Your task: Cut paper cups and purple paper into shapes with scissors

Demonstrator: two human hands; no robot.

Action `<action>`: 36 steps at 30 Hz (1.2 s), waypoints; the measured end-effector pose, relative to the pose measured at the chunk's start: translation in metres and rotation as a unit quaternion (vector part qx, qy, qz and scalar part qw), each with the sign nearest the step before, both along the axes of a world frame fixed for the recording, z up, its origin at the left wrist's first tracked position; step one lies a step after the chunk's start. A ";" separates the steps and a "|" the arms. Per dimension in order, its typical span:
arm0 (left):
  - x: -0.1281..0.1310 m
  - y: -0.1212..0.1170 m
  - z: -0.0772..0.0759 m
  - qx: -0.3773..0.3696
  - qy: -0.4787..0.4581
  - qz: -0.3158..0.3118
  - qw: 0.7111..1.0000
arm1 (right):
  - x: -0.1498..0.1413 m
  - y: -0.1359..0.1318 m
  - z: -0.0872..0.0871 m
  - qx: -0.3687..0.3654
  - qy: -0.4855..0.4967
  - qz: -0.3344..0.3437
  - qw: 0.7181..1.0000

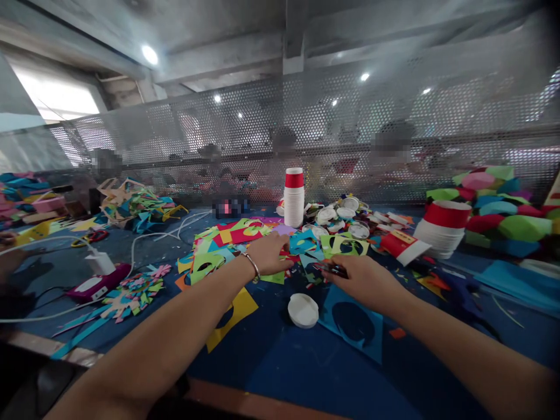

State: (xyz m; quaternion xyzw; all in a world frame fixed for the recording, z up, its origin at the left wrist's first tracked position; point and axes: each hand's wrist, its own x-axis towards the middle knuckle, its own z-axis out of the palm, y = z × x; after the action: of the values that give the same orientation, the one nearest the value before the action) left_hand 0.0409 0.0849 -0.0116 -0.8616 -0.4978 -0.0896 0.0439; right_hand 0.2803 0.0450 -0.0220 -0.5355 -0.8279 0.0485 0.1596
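My left hand (268, 255), with a bracelet at the wrist, reaches over a heap of coloured paper scraps (231, 234). Its thumb and fingers are apart, near blue and green cut paper. Opposite it, my right hand (359, 279) is closed around a small dark tool (335, 268), its kind unclear, pointing left. In front of the hands lies a small white paper cup piece (303, 310), round and shallow. A blue paper sheet (371, 344) with a round hole is under my right hand. A yellow sheet (242, 309) with a cut-out lies below my left wrist.
Stacked red-and-white paper cups (294, 201) stand behind the scraps; another stack (441, 230) leans at right beside a tipped cup (402, 246). White cup bottoms (345, 213) are heaped behind. A purple power strip (98, 284) with cables lies left. A perforated metal screen (258, 125) borders the back.
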 end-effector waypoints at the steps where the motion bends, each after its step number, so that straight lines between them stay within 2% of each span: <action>1: -0.002 -0.002 -0.001 0.003 -0.003 0.000 1.000 | 0.000 -0.001 0.001 0.002 0.000 -0.001 1.000; 7: 0.012 -0.010 -0.003 0.050 -0.006 0.012 0.999 | 0.001 -0.002 0.003 -0.004 -0.001 -0.016 1.000; 14: 0.022 -0.004 -0.001 0.053 -0.007 0.034 0.998 | 0.001 -0.002 0.002 0.008 -0.005 -0.013 1.000; 18: 0.008 0.004 0.008 0.072 -0.073 0.055 0.993 | 0.001 -0.002 0.002 0.004 -0.002 -0.019 1.000; 23: -0.032 0.020 0.018 0.105 -0.218 0.118 0.963 | 0.001 -0.002 0.005 0.018 0.004 -0.015 1.000; 26: -0.052 0.035 0.015 0.066 -0.294 0.152 0.941 | 0.000 -0.002 0.006 0.017 0.004 -0.017 1.000; 30: -0.060 0.049 0.010 -0.025 -0.352 0.151 0.923 | 0.001 -0.001 0.006 0.010 -0.008 -0.019 1.000; 33: -0.057 0.048 0.008 -0.086 -0.348 0.135 0.924 | 0.001 0.000 0.006 0.008 -0.015 -0.018 1.000; 36: -0.055 0.042 0.005 -0.107 -0.312 0.133 0.935 | 0.002 0.000 0.006 0.006 -0.019 -0.017 1.000</action>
State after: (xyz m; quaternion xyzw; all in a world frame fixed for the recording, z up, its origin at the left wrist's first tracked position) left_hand -0.0141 0.1270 -0.0064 -0.7158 -0.6031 -0.2933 -0.1947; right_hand 0.2819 0.0453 -0.0164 -0.5490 -0.8221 0.0308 0.1474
